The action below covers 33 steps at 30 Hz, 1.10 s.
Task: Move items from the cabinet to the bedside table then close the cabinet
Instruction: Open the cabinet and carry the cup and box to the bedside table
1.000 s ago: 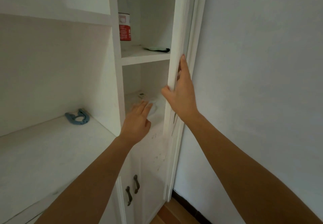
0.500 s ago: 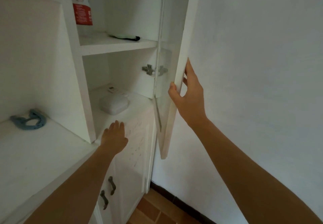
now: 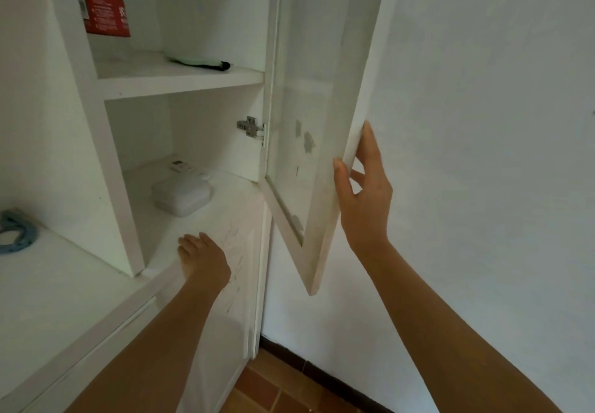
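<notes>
From the head view I see the cabinet [image 3: 180,84] standing open, its glass-panelled door [image 3: 325,116] swung out to the right on a metal hinge [image 3: 250,126]. My right hand [image 3: 363,193] has hold of the door's free edge: the thumb lies on the inner face of the frame and the fingers [image 3: 367,145] wrap round the outer side, closed on the frame. My left hand [image 3: 203,259] hangs just over the front lip of the lower shelf [image 3: 206,219], palm down, its fingers loosely curled and holding nothing; I cannot tell whether they touch the shelf.

On that lower shelf a white rounded box [image 3: 182,195] sits a little way in from the left hand, and a small white device [image 3: 186,167] lies just behind it, near the back wall. On the upper shelf [image 3: 180,82] a bottle with a red label [image 3: 103,3] stands at the left, and a pale green tool with a black tip [image 3: 199,63] lies flat to its right.

Left of the cabinet, on the white bench [image 3: 58,283], a blue ring-shaped object [image 3: 16,235] lies at the picture's edge. Terracotta floor tiles [image 3: 273,387] show at the bottom
</notes>
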Each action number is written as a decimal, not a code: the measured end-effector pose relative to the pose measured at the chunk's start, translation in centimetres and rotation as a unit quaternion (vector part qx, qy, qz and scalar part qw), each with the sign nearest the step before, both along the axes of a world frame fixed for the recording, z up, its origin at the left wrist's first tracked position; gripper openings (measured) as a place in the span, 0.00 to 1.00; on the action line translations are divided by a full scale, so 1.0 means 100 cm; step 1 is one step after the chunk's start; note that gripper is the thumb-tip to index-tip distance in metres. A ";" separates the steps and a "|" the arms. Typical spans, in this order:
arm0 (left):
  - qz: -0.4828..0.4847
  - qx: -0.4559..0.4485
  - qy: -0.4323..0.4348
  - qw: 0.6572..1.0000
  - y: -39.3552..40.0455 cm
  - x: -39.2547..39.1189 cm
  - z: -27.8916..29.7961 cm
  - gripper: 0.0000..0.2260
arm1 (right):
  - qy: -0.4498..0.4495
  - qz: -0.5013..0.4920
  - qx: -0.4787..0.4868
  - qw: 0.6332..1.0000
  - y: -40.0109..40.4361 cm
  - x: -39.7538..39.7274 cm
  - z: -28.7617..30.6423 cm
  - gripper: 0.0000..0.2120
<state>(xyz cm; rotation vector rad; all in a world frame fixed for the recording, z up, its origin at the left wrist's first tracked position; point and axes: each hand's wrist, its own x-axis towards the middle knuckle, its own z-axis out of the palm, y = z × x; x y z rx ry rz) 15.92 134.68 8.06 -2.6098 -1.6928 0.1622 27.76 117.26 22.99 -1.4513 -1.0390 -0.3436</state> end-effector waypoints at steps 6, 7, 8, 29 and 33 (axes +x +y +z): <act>-0.034 0.025 -0.013 0.999 0.004 0.013 -0.006 0.33 | -0.028 -0.101 0.026 0.994 -0.007 0.037 -0.007 0.23; -0.046 0.027 -0.011 0.999 0.004 0.018 -0.007 0.33 | -0.031 -0.117 0.021 0.992 -0.008 0.045 -0.007 0.22; -0.053 0.028 -0.009 0.998 0.004 0.023 -0.007 0.33 | -0.033 -0.131 0.016 0.991 -0.008 0.053 -0.007 0.23; -0.061 0.075 0.119 0.988 0.020 0.093 0.001 0.27 | -0.050 -0.305 -0.143 0.940 0.006 0.167 -0.007 0.32; -0.065 0.082 0.132 0.986 0.022 0.095 0.003 0.25 | -0.045 -0.316 -0.160 0.934 0.024 0.184 -0.010 0.37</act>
